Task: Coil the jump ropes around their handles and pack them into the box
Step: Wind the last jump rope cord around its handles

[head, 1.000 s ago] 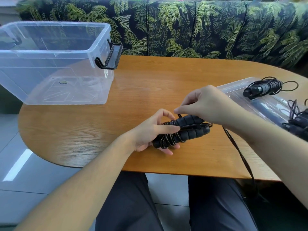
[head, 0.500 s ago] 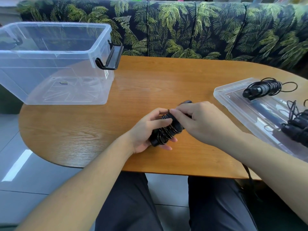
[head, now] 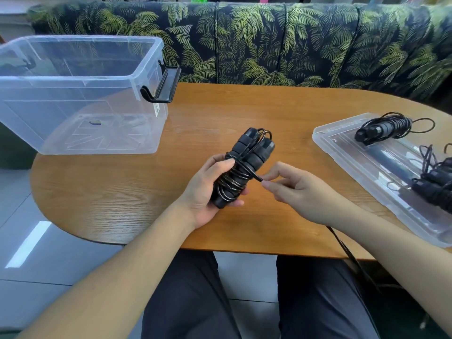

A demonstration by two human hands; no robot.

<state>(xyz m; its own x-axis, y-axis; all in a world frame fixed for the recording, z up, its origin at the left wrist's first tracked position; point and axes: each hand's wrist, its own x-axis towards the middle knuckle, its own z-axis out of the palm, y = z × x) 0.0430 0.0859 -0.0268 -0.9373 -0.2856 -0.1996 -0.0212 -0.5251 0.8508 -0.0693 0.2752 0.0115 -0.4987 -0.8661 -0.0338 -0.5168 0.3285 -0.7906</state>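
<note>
Above wooden table [head: 281,113]: coiled jump rope [head: 241,172] between both hands.

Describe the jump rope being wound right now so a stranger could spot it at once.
Start at the wooden table before the leaf-print sofa. At its near middle the left hand grips a jump rope, two black handles side by side, while the right hand pinches its cord. Unlike the ropes on the clear lid to the right, this one is held above the table.

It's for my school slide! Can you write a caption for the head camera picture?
Left hand holds jump rope handles while right hand pinches the rope.
</note>
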